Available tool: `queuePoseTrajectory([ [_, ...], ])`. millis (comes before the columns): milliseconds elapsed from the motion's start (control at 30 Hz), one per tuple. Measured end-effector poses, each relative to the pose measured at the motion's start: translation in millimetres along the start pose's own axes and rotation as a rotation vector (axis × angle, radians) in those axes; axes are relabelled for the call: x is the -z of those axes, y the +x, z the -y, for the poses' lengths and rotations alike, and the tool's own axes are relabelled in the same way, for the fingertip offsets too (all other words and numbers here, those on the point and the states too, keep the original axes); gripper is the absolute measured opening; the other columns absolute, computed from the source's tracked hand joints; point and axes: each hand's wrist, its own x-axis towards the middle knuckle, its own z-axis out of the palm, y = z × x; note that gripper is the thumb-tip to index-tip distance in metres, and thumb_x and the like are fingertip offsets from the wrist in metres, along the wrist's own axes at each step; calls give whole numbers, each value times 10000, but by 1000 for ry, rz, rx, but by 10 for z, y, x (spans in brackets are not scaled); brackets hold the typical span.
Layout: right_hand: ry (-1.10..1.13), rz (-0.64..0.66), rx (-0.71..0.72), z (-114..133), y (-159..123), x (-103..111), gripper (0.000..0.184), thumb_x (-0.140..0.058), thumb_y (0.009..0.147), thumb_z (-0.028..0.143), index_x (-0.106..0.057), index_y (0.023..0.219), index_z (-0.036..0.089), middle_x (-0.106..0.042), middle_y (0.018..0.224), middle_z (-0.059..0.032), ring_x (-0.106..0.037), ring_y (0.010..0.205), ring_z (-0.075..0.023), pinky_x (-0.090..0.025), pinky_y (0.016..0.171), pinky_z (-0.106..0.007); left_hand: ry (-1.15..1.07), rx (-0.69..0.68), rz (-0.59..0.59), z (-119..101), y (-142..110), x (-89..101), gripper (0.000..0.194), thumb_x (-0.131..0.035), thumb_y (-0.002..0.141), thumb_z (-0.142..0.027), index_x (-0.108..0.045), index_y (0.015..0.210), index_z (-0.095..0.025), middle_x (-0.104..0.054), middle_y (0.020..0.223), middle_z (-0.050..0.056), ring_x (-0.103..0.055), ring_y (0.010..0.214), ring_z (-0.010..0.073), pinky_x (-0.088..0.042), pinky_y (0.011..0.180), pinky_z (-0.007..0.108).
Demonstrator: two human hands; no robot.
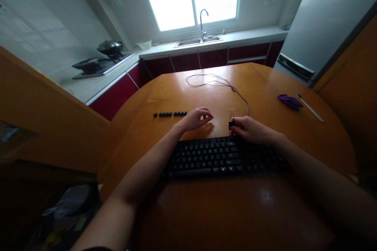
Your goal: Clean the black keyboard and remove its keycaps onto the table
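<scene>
A black keyboard [206,157] lies on the wooden table in front of me, with lettered keys showing on its left part. My right hand [251,128] is closed around the black middle of a keycap puller [232,124]. Thin wire prongs stick up from the puller, and more wire points down near the keyboard's back edge. Just behind the keyboard, my left hand [196,119] hovers with curved fingers, and nothing shows in it. Several loose black keycaps [165,114] lie in a row left of that hand. My right hand and forearm hide part of the keyboard's right side.
A thin cable [209,74] loops across the back of the table [165,90]. To the right lie a purple cloth item [290,102] and a brush with a pale handle [312,110]. Beyond are a sink [188,42], a stove with pans [110,48] and a fridge [315,19].
</scene>
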Motion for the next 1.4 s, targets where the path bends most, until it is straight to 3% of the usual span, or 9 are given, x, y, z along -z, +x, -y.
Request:
queuePoseTrajectory([
  [300,251,-158,-119,-111,127,-93,170,-543,922,311,-566,797,198,-734,746,-80,-659,657,-195,-485,613,-318,35,-12,50,-24,-1,37,178,-606,978,-269,-765,959,-190,-707,947,59,-635,769,137,-515,726,280],
  [433,283,-412,-94,-97,154,-65,223,-563,922,369,-580,780,199,-740,764,-99,-641,649,-183,-479,611,-321,124,-46,76,-255,35,80,167,-589,998,-280,-736,996,-200,-710,980,58,-667,840,159,-531,797,306],
  [500,294,-478,-111,-83,158,-65,261,-573,923,411,-590,776,197,-735,766,-104,-636,651,-182,-473,596,-317,173,-86,64,-417,52,45,152,-602,1002,-316,-704,1025,-207,-702,983,55,-666,890,178,-534,841,330],
  [600,338,-497,-142,-68,161,-97,277,-591,910,438,-605,787,189,-732,768,-106,-646,673,-187,-489,616,-318,184,-158,10,-598,67,-77,244,-690,950,-388,-646,1130,-228,-667,1150,76,-648,1047,207,-532,936,356],
  [733,398,-499,-173,-62,162,-166,273,-609,882,439,-616,800,179,-710,733,-90,-642,653,-182,-496,616,-316,262,-236,-24,-641,62,-209,257,-665,968,-380,-651,1198,-266,-618,1252,83,-598,1172,228,-509,1026,393],
  [1133,489,-448,-289,-95,174,-294,311,-645,845,490,-586,889,188,-725,773,-82,-686,662,-189,-497,556,-280,286,-264,-15,-584,28,-245,176,-684,944,-279,-714,1117,-284,-610,1301,61,-555,1194,234,-489,1066,420],
  [1400,422,-501,-210,-28,167,-299,296,-629,857,487,-593,857,194,-699,701,-62,-678,630,-196,-481,547,-293,311,-253,-27,-604,30,-272,157,-689,945,-295,-724,1098,-298,-621,1291,50,-547,1192,243,-488,1054,431],
])
